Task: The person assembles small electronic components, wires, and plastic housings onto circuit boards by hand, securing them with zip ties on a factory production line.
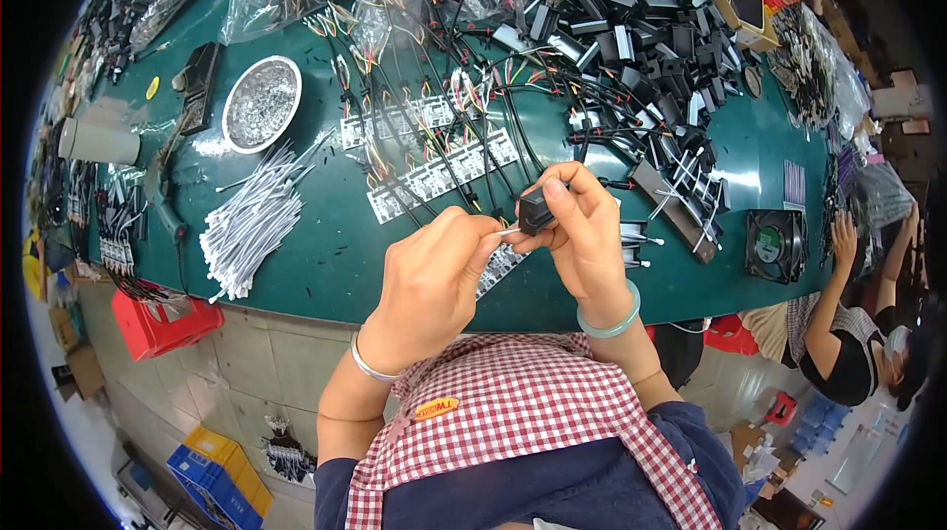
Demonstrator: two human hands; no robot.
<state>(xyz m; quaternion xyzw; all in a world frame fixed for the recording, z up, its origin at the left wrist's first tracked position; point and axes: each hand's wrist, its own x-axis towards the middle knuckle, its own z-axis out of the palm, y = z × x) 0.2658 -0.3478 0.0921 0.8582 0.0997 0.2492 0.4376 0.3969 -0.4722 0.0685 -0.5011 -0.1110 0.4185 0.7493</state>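
My right hand grips a small black plastic housing between thumb and fingers, above the near part of the table. My left hand is closed in a pinch on a thin white cable, its tip against the left side of the housing. Whether the tip is inside the housing cannot be made out. Beyond my hands lie strips of white circuit boards with black cables and coloured wires attached. Part of another board strip shows beneath my hands.
A bundle of white cables lies at left, near a metal bowl and a soldering iron. Black housings pile up at the back right. A square fan stands at right. Another person works beyond it.
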